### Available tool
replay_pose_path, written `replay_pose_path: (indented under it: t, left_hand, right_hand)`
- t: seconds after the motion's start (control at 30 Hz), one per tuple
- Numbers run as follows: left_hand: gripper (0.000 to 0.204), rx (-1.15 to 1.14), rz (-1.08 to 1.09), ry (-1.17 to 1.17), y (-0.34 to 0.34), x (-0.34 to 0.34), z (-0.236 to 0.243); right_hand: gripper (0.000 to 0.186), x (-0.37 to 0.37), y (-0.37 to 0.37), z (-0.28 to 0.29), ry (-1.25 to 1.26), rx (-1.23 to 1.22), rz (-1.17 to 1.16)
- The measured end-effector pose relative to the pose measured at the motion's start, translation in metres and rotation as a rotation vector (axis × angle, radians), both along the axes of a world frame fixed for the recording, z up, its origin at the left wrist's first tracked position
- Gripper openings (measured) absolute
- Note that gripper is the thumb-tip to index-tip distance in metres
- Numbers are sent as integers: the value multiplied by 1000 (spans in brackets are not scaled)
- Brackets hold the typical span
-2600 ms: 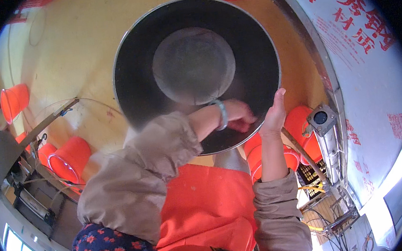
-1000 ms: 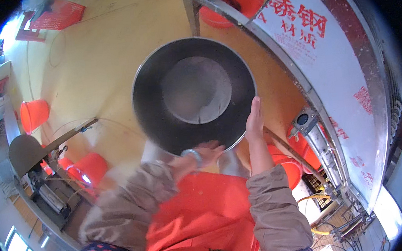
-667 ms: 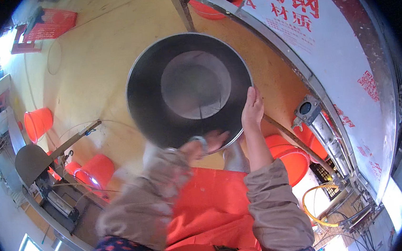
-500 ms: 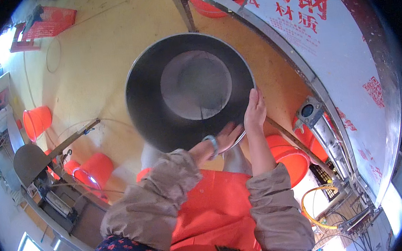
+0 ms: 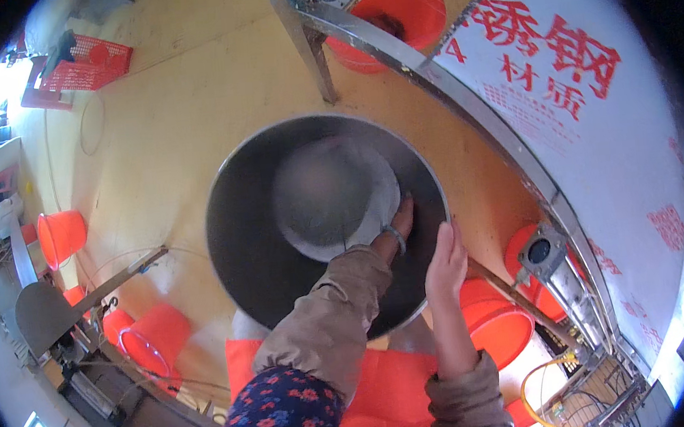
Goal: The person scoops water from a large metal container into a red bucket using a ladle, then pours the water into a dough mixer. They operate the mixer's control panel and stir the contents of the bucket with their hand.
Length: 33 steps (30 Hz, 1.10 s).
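A large, deep, dark round tub (image 5: 259, 245) with a thin metal rim stands tilted before me, its mouth toward me. Inside it shows a pale grey round bottom (image 5: 321, 203); whether anything covers that bottom is hard to make out. My left hand (image 5: 400, 220), a pale bangle at the wrist, reaches down inside, fingers stretched along the lower right wall next to the pale bottom. Shadow hides part of those fingers, and nothing shows in them. My right hand (image 5: 447, 265) holds the tub's right side at the rim, its fingers partly behind the wall.
A metal-framed machine with a pale printed panel (image 5: 525, 75) runs along the right. Red buckets (image 5: 503, 333) stand under it, others (image 5: 158, 339) at the left beside a metal bench (image 5: 131, 403). A red basket (image 5: 97, 62) lies far left on the yellowish floor (image 5: 176, 81).
My left hand has gone from the near rim down into the tub, toward the right wall. The tub sits lower in the picture. My right hand stays at its right side.
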<state>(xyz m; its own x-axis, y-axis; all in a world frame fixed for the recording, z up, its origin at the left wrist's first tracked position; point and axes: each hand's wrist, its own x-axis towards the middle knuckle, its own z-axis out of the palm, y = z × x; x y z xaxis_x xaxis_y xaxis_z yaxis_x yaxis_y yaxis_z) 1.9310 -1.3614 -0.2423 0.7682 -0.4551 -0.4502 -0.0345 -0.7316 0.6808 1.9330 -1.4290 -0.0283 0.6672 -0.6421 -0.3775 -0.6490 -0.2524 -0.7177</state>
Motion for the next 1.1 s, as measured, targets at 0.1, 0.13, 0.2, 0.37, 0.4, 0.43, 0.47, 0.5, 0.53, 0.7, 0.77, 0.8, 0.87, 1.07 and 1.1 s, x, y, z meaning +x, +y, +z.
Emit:
replay_pose_path:
  t: [0.1, 0.13, 0.2, 0.37, 0.4, 0.43, 0.47, 0.5, 0.53, 0.7, 0.77, 0.8, 0.87, 1.07, 1.1]
  left_hand:
    - [50, 1, 24, -208, -3, 51, -66]
    - [49, 45, 50, -248, 12, 72, -88]
    - [48, 189, 145, -163, 60, 108, -123]
    - [46, 444, 332, 84, 147, 107, -123]
    - [46, 397, 323, 87, 136, 92, -112]
    - [45, 320, 302, 82, 113, 71, -102]
    - [45, 228, 275, 75, 85, 53, -92]
    - [44, 133, 246, 59, 57, 40, -85]
    - [44, 52, 201, 9, 27, 36, -84]
    - [42, 42, 132, -193, 22, 123, -128]
    - [41, 229, 223, -79, 89, 149, -140]
    - [40, 331, 274, -9, 125, 152, -140]
    - [39, 446, 343, 100, 175, 125, -124]
    - [37, 25, 103, 136, 62, -1, 10]
    - [37, -69, 16, 109, 37, 7, 36]
  right_hand:
    - [42, -1, 1, -4, -41, -38, 3]
    - [40, -1, 2, -6, -73, -58, -2]
    - [40, -2, 4, -8, -67, -59, -30]
    - [40, -2, 4, -4, -70, -28, -29]
    - [40, 0, 4, -3, -64, -19, -25]
    - [40, 0, 4, -1, -102, 6, -11]
    - [40, 1, 4, 0, -39, -30, -20]
    - [40, 1, 5, 0, -28, -43, -23]
    - [41, 1, 5, 0, -17, -57, -24]
    - [43, -1, 4, -8, -43, -58, -1]
    - [44, -2, 2, -9, -85, 15, -2]
    - [42, -3, 2, -9, -52, -16, -9]
    - [39, -3, 3, -7, -37, -64, -32]
    - [39, 1, 8, -3, -90, -149, -15]
    - [39, 1, 8, -3, -92, -201, 21]
